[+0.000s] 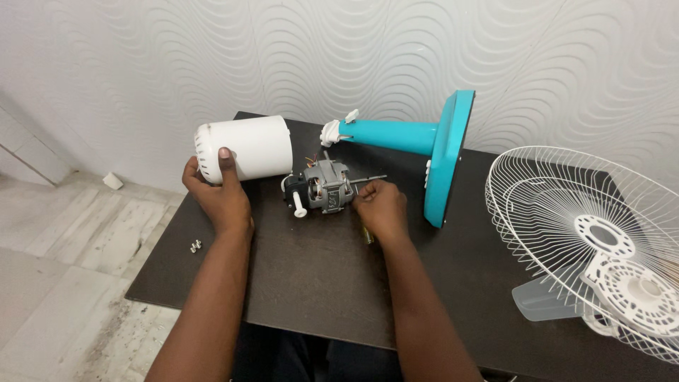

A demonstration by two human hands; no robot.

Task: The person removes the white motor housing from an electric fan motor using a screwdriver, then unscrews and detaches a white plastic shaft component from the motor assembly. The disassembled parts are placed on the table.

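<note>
From above the dark surface (318, 283), both forearms reach straight out from the body. The left hand (216, 191) curls round the near end of the white motor cover (247, 148), thumb up on its side, its grip grasping the cover as it lies on its side at the back left. The right hand (380, 206) rests knuckles-up just beside the bare grey motor (327, 187), fingers curled under by the shaft; I cannot tell what its grip closes on. Behind them lies the teal fan stand (424, 145), tipped over. The white wire guard (587, 233) sits well off to the right, and two small screws (195, 245) lie near the left edge.
</note>
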